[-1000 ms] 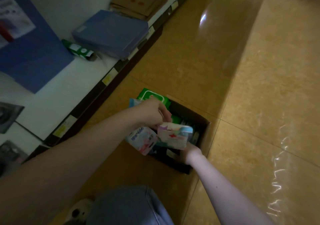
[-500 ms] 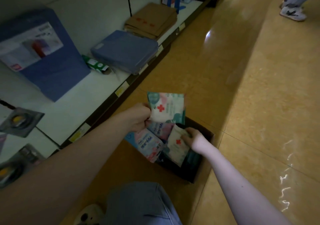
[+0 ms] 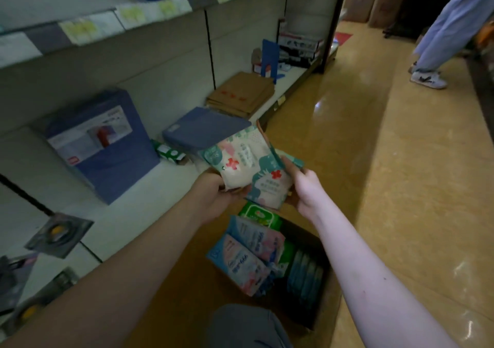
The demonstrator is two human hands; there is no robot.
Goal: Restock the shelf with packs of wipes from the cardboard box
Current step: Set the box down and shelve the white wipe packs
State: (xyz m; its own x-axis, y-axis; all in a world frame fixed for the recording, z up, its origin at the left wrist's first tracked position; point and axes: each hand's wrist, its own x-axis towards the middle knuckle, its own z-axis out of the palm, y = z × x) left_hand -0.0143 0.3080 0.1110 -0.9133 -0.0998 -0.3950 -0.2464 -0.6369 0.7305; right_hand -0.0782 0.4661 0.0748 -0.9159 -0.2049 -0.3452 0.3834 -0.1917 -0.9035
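Head view: the left hand (image 3: 216, 195) grips one pack of wipes (image 3: 238, 160) and the right hand (image 3: 304, 190) grips a second pack (image 3: 267, 190), overlapping at centre, above the cardboard box (image 3: 315, 307) at 6 o'clock. More packs (image 3: 248, 256) stand inside it. The shelf (image 3: 160, 195) lies at 9 o'clock; restocking looks barely begun

The packs of wipes (image 3: 242, 161) hide most fingers of the left hand (image 3: 213, 196) and the right hand (image 3: 306, 191). Their print is too blurred to read, like the shelf labels (image 3: 80, 28) at upper left. The upper right edge cuts off a bystander (image 3: 449, 26) above the legs. A knee (image 3: 246, 326) at the bottom edge hides the near corner of the cardboard box (image 3: 320, 310).
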